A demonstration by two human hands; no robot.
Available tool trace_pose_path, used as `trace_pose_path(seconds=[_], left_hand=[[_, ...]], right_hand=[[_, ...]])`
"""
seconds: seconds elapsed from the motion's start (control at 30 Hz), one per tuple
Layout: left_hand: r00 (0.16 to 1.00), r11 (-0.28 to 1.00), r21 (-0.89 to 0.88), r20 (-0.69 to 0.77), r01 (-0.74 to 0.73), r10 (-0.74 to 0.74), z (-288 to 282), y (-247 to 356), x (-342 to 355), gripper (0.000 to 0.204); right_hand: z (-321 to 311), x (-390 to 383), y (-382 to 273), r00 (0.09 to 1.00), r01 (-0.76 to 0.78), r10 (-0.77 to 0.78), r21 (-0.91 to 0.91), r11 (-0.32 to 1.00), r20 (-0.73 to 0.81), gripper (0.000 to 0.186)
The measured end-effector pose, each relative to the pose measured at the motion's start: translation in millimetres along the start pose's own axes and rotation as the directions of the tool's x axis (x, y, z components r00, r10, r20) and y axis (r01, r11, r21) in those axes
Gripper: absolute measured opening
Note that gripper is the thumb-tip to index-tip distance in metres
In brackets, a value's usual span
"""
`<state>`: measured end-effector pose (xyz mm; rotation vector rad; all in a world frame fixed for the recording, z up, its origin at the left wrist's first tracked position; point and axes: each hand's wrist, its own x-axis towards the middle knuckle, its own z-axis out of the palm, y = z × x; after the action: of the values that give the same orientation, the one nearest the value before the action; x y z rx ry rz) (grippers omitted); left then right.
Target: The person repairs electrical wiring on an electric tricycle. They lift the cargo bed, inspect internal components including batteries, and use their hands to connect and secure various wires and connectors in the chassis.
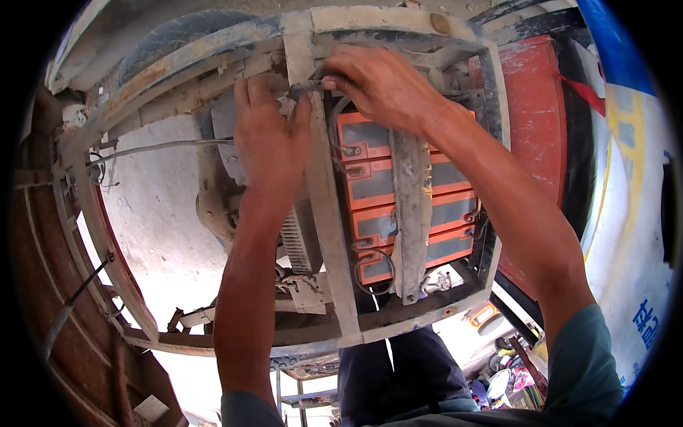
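Observation:
Both hands meet at the far end of a dusty metal frame (324,178), beside its middle bar. My left hand (274,139) is closed, thumb and fingers around a small dark cable end (297,91); its exact kind is too small to tell. From the right, my right hand (377,85) pinches the same piece between thumb and fingers. Just below my right hand sit several orange batteries with grey tops (373,185) inside the frame. A metal strap (411,228) lies across them. Black cables (356,274) loop from the battery terminals on the left.
A finned grey metal box (299,242) is mounted left of the middle bar. A thin cable (163,144) crosses the left opening. Beyond the frame's right side are a red panel (530,142) and a blue and white sheet (640,235). A tyre (178,43) shows at the far left.

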<state>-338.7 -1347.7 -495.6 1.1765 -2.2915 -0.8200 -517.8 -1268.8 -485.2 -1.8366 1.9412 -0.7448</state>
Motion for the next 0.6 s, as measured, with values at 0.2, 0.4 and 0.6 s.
trace_pose_path(seconds=[0.2, 0.4, 0.6], left_hand=[[0.976, 0.850, 0.503, 0.212, -0.159, 0.058, -11, 5, -1, 0.024], [0.947, 0.862, 0.489, 0.319, -0.135, -0.033, -19, 27, -1, 0.028], [0.941, 0.959, 0.269, 0.293, 0.090, -0.171, -20, 20, -5, 0.029]], right_hand=[[5, -1, 6, 0.992, 0.127, -0.123, -0.164, 0.978, 0.035, 0.015], [0, 26, 39, 0.915, 0.401, -0.351, -0.348, 0.847, 0.201, 0.028], [10, 51, 55, 0.880, 0.456, -0.372, -0.309, 0.835, 0.294, 0.031]])
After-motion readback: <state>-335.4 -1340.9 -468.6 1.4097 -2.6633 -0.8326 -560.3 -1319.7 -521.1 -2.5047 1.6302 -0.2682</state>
